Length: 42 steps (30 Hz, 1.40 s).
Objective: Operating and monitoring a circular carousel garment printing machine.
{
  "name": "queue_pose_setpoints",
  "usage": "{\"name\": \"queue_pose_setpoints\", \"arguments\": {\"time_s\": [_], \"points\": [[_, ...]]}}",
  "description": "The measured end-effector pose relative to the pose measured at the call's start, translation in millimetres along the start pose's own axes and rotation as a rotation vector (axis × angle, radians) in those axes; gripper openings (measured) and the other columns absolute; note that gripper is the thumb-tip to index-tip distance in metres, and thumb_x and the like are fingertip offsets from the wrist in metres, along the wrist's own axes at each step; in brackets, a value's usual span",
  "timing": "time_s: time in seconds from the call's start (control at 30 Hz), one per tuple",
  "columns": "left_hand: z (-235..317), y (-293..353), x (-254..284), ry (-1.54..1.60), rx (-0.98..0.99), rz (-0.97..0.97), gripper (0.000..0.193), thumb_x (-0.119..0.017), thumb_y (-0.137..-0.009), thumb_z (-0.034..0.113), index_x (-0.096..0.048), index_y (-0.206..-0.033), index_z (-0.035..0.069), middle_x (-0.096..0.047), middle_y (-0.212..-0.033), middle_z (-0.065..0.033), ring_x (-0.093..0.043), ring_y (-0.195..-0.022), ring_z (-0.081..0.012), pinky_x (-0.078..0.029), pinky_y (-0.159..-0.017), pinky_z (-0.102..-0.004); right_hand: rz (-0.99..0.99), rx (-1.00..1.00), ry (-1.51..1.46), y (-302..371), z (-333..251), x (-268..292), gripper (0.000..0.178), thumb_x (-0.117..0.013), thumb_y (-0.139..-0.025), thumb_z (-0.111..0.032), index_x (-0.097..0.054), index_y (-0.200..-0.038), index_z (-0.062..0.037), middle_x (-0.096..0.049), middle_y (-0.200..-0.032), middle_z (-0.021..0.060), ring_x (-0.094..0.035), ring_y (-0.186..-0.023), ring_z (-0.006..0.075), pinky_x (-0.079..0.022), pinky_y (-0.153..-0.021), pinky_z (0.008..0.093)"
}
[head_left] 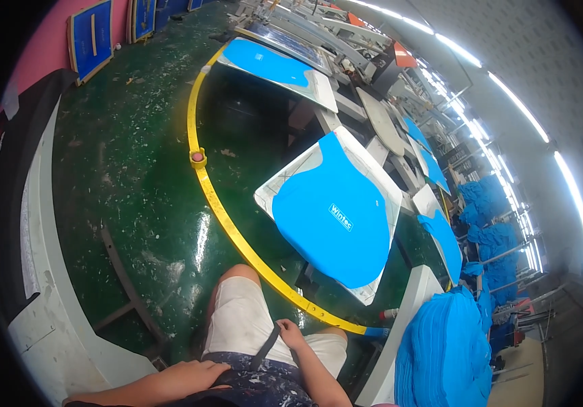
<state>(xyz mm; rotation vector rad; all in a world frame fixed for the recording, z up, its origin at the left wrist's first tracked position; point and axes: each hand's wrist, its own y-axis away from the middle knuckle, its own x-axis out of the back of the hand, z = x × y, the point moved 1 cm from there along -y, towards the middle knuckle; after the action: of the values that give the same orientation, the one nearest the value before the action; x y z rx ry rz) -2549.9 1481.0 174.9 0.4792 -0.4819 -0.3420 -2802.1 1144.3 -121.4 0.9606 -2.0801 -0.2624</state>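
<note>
My right hand (291, 334) is in front of my white shorts, its fingers closed round the upper end of a dark strap (264, 349). The strap slants down toward my waist. My left hand (203, 375) lies against the dark spattered cloth at my waist, fingers resting on it and nothing visible in them. Ahead, a blue cut fabric piece (325, 200) with a small white print lies flat on a white platen (380, 175). Neither hand touches it.
A yellow curved rail (227, 220) runs between me and the platens, above a green floor. More platens with blue pieces (264, 61) stand around the machine. At right, a tall stack of blue fabric (441, 349) sits beside a white panel (407, 325). Blue-faced frames (91, 41) lean at far left.
</note>
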Motion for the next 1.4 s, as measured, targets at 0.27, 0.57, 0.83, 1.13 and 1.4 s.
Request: {"name": "queue_pose_setpoints", "arguments": {"time_s": [0.27, 0.57, 0.83, 1.13, 1.4], "points": [[-1.0, 3.5, -4.0, 0.007, 0.038, -0.028, 0.051, -0.047, -0.104, 0.030, -0.038, -0.153, 0.019, -0.050, -0.147, -0.0184, -0.053, -0.131, -0.0397, -0.044, -0.107, -0.0462, 0.015, 0.035, -0.044, 6.0, 0.4, -7.6, 0.026, -0.057, -0.103, -0.021, -0.065, -0.115, 0.0002, -0.069, -0.091, 0.0058, -0.059, -0.079, 0.0130, -0.048, -0.072, 0.0281], [-66.7, -31.8, -48.2, 0.036, 0.016, -0.019, 0.053, -0.055, -0.100, 0.035, -0.043, -0.150, 0.020, -0.055, -0.142, -0.0148, -0.059, -0.124, -0.0353, -0.047, -0.103, -0.0426, 0.069, 0.032, 0.065, 20.7, -33.5, 4.1, 0.028, -0.059, -0.098, -0.027, -0.068, -0.113, -0.0052, -0.073, -0.106, 0.0148, -0.070, -0.099, 0.0282, -0.053, -0.089, 0.0371], [-22.3, -16.2, -17.5, 0.025, -0.029, 0.004, 0.065, -0.062, -0.093, 0.041, -0.043, -0.149, 0.014, -0.055, -0.142, -0.0136, -0.060, -0.124, -0.0307, -0.047, -0.104, -0.0380, 0.046, 0.016, 0.028, 26.3, -47.4, 14.5, 0.030, -0.058, -0.097, -0.031, -0.068, -0.114, -0.0069, -0.072, -0.110, 0.0180, -0.068, -0.106, 0.0352, -0.052, -0.093, 0.0418], [9.6, -64.8, 29.5, -0.199, -0.069, -0.283, 0.061, -0.062, -0.097, 0.036, -0.043, -0.147, 0.008, -0.061, -0.136, -0.0156, -0.063, -0.120, -0.0292, -0.049, -0.101, -0.0376, 0.074, 0.025, -0.010, 29.4, -25.6, 14.0, 0.033, -0.058, -0.096, -0.032, -0.067, -0.113, -0.0063, -0.071, -0.110, 0.0196, -0.066, -0.108, 0.0390, -0.051, -0.094, 0.0462], [36.8, -67.5, 25.4, -0.224, -0.036, -0.310, 0.058, -0.060, -0.098, 0.035, -0.044, -0.147, 0.007, -0.061, -0.135, -0.0172, -0.062, -0.120, -0.0296, -0.048, -0.102, -0.0386, 0.144, 0.016, -0.047, 34.6, -18.8, 20.4, 0.034, -0.057, -0.096, -0.033, -0.067, -0.115, -0.0059, -0.070, -0.114, 0.0206, -0.064, -0.111, 0.0395, -0.050, -0.096, 0.0452]]}}
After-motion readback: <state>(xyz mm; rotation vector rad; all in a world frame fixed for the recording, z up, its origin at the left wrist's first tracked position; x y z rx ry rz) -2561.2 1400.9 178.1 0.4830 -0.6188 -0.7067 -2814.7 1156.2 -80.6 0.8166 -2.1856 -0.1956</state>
